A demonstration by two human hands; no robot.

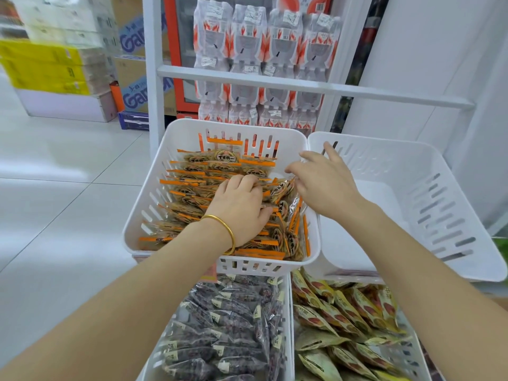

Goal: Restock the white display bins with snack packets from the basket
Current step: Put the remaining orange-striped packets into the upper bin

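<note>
Left hand point(239, 204), gold bangle point(229, 232) at the wrist, lies palm down on the orange-edged snack packets point(198, 171). Its fingertips bend into the pile; whether they grip one cannot be told. The packets fill the upper left white bin point(148, 193). Most lie flat and overlapped, long axis across the bin; those by the right wall stand on edge, long axis front to back. Right hand point(321, 182) is above that wall, fingers spread, holding nothing, beside the empty bin point(384, 149).
</note>
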